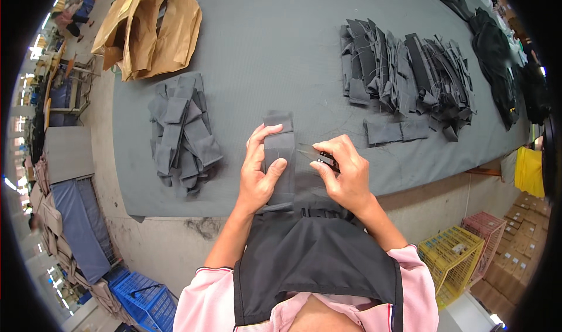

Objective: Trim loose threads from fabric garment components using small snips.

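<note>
Left hand (260, 171) had a dark grey fabric strip (280, 146) gripped, thumb on top, fingers round its left edge; strip sat at the near side of the table (281, 51). Right hand (348, 171) was closed round black snips (328, 160), tips aimed at the strip's right edge, just beside it.

Risks, my read: strip skewing under that thumb could've got it nicked; overreaching could've caught the thumb. Left pile (184, 136), loosely heaped, could've slumped if bumped. Fraying on the right pile (410, 69) could've snagged and dragged pieces out.

Counts, near to far: 2 hands, 1 strip, 1 snips, 1 left pile, 1 flat piece (385, 132) below the right pile (maybe 2, couldn't tell), 1 right pile, 1 paper bag (178, 42). Pieces per pile: overlapped, uncountable.
</note>
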A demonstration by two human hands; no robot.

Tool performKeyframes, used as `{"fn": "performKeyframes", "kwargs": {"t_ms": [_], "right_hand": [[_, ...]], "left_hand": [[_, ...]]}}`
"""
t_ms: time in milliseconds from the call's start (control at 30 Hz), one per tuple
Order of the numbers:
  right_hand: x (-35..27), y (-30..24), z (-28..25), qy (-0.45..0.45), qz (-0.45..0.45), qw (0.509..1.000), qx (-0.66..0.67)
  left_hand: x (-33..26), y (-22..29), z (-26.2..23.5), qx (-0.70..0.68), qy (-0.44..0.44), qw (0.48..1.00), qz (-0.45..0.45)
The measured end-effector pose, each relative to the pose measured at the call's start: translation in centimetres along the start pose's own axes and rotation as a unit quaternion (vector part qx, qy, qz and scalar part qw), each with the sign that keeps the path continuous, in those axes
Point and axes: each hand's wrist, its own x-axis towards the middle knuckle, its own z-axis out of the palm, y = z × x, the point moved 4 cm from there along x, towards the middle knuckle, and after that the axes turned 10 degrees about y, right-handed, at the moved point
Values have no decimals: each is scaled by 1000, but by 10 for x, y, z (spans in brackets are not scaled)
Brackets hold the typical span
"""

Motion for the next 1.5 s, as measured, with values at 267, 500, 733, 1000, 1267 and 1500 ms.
{"fn": "performKeyframes", "kwargs": {"t_ms": [267, 500, 733, 1000, 1267, 1500], "right_hand": [[-1, -8, -4, 16, -67, 998, -16], [-1, -6, 2, 32, -57, 998, -4], [-4, -3, 2, 57, -53, 997, -1], [-4, -2, 1, 43, -23, 999, 7], [-4, -2, 1, 6, -19, 1000, -2], [1, -8, 4, -45, -24, 999, 6]], "left_hand": [[-2, -2, 3, -31, -13, 999, -33], [0, -4, 4, -40, -22, 998, -31], [-3, -8, 2, -24, -32, 999, -21], [-2, -7, 3, -25, -39, 999, -28], [-3, -4, 4, -40, -44, 997, -38], [0, 2, 8, -6, -78, 997, -2]]}}
